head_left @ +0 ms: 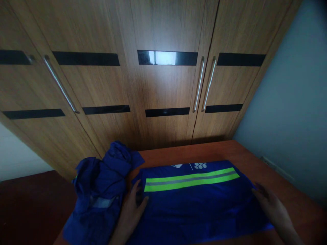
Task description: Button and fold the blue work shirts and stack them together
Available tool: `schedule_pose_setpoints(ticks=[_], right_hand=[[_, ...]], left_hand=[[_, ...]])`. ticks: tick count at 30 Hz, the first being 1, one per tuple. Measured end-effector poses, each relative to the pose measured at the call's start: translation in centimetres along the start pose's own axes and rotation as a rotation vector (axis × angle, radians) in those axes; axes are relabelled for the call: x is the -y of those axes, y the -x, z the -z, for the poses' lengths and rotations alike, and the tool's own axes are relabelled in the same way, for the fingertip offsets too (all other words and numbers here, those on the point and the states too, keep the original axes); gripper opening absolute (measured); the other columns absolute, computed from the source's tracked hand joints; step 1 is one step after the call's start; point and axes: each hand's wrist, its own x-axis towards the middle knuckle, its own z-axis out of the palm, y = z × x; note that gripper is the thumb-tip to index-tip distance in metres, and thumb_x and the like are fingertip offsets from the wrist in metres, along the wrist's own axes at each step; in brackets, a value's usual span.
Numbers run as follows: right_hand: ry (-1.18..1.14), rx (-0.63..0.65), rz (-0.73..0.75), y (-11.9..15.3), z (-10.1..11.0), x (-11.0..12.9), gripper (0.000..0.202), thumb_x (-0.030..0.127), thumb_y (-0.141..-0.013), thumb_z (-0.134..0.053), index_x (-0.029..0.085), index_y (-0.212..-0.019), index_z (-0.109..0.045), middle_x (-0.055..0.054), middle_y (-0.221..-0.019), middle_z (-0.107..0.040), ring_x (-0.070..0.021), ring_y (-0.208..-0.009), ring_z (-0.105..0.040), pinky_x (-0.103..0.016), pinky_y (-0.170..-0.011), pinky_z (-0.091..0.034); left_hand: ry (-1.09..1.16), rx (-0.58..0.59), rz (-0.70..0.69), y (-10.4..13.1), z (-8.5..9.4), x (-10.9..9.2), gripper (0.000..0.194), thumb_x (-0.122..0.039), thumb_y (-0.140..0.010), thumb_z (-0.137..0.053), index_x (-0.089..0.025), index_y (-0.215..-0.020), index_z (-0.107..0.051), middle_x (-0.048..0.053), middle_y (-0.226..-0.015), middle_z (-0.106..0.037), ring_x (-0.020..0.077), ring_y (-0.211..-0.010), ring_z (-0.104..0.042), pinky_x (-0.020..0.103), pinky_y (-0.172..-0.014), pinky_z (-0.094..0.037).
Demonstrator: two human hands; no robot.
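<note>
Fingers (134, 192) wide, the left hand (130, 210) touches the blue garment (194, 209). Whether the right hand (272, 206) grips it, I cannot tell.

the garment (199, 204) is cloth, matt and lightly creased; its band (192, 179) looks like smooth, flat tape. the heap (99, 180) beside it is matt cloth too, badly rumpled. the table (184, 150) seems smooth wood or laminate, with a dull sheen. across from me, the doors (168, 86) show fine wood grain and a satin finish, their strips (167, 58) glossy as glass, their handles (199, 84) shiny, smooth metal. the wall (293, 95) looks matt.
</note>
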Motion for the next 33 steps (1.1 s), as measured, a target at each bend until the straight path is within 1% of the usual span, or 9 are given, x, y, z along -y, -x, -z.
schedule_pose_setpoints(ticks=[3,7,14,18,21,23,25,28,33], right_hand=[[-0.103,0.042,-0.042,-0.3,-0.3,-0.4,0.066,0.063,-0.068,-0.05,0.021,-0.119,-0.051,-0.014,-0.113,-0.066,-0.0307,-0.101,-0.064,-0.041,-0.088,-0.05],[-0.057,0.086,-0.059,-0.9,-0.8,0.2,0.07,0.065,-0.067,-0.05,0.017,-0.118,-0.053,-0.013,-0.105,-0.069,-0.0298,-0.092,-0.067,-0.039,-0.08,-0.052],[0.244,0.115,-0.019,-0.5,-0.3,1.2,0.057,0.059,-0.078,-0.04,0.02,-0.114,-0.059,-0.01,-0.097,-0.07,-0.0303,-0.088,-0.067,-0.039,-0.072,-0.052],[0.449,0.014,0.205,0.5,-0.9,0.6,0.056,0.051,-0.082,-0.038,0.012,-0.116,-0.058,-0.018,-0.105,-0.064,-0.0343,-0.096,-0.063,-0.046,-0.083,-0.049],[0.552,-0.138,0.379,0.6,-1.8,1.4,0.055,0.045,-0.083,-0.039,0.01,-0.122,-0.054,-0.022,-0.12,-0.055,-0.039,-0.109,-0.055,-0.053,-0.089,-0.045],[0.517,-0.169,0.48,0.4,-2.6,2.9,0.052,0.044,-0.085,-0.04,0.014,-0.126,-0.051,-0.02,-0.129,-0.05,-0.0383,-0.114,-0.051,-0.054,-0.09,-0.045],[0.433,-0.136,0.596,-0.1,-3.7,4.8,0.049,0.044,-0.087,-0.04,0.017,-0.128,-0.049,-0.017,-0.135,-0.046,-0.0353,-0.119,-0.049,-0.052,-0.095,-0.043],[0.347,-0.037,0.727,-0.9,-5.7,7.0,0.049,0.044,-0.09,-0.039,0.017,-0.129,-0.048,-0.015,-0.143,-0.039,-0.0317,-0.129,-0.04,-0.049,-0.103,-0.038],[0.385,0.064,0.72,-2.4,-8.0,6.4,0.053,0.048,-0.092,-0.035,0.016,-0.131,-0.049,-0.015,-0.142,-0.043,-0.0301,-0.132,-0.038,-0.05,-0.106,-0.033]], left_hand=[[0.149,0.083,0.109,0.6,-0.2,0.4,0.072,-0.043,-0.076,-0.056,-0.016,-0.138,-0.03,0.011,-0.109,-0.06,0.0243,-0.088,-0.066,0.037,-0.072,-0.055],[0.268,0.115,0.125,0.6,-0.5,0.0,0.07,-0.038,-0.073,-0.059,-0.019,-0.135,-0.033,-0.001,-0.079,-0.058,0.0179,-0.065,-0.062,0.027,-0.052,-0.049],[0.308,0.115,0.05,-0.5,0.5,-0.3,0.067,-0.037,-0.075,-0.056,-0.02,-0.136,-0.033,-0.001,-0.077,-0.063,0.0176,-0.067,-0.065,0.027,-0.059,-0.051],[-0.028,0.002,-0.066,-0.6,0.6,0.1,0.06,-0.027,-0.078,-0.048,-0.017,-0.135,-0.037,0.008,-0.103,-0.064,0.0223,-0.09,-0.066,0.038,-0.079,-0.054],[-0.347,-0.215,-0.257,-0.2,-0.1,-1.2,0.055,-0.023,-0.081,-0.045,-0.016,-0.135,-0.04,0.014,-0.132,-0.048,0.0273,-0.116,-0.054,0.046,-0.096,-0.047],[-0.493,-0.264,-0.412,-0.1,-1.1,-2.8,0.051,-0.022,-0.084,-0.044,-0.017,-0.135,-0.042,0.015,-0.141,-0.039,0.029,-0.128,-0.043,0.048,-0.103,-0.04],[-0.61,-0.211,-0.518,-0.3,-2.4,-4.3,0.047,-0.023,-0.086,-0.044,-0.018,-0.133,-0.046,0.013,-0.146,-0.036,0.0298,-0.134,-0.035,0.049,-0.107,-0.035],[-0.75,-0.074,-0.559,-1.4,-4.5,-5.3,0.045,-0.031,-0.089,-0.044,-0.022,-0.133,-0.048,0.011,-0.151,-0.032,0.0314,-0.138,-0.027,0.053,-0.109,-0.028],[-0.888,0.014,-0.506,-4.1,-5.2,-3.5,0.054,-0.049,-0.09,-0.041,-0.024,-0.137,-0.044,0.011,-0.151,-0.032,0.035,-0.139,-0.024,0.06,-0.109,-0.017]])
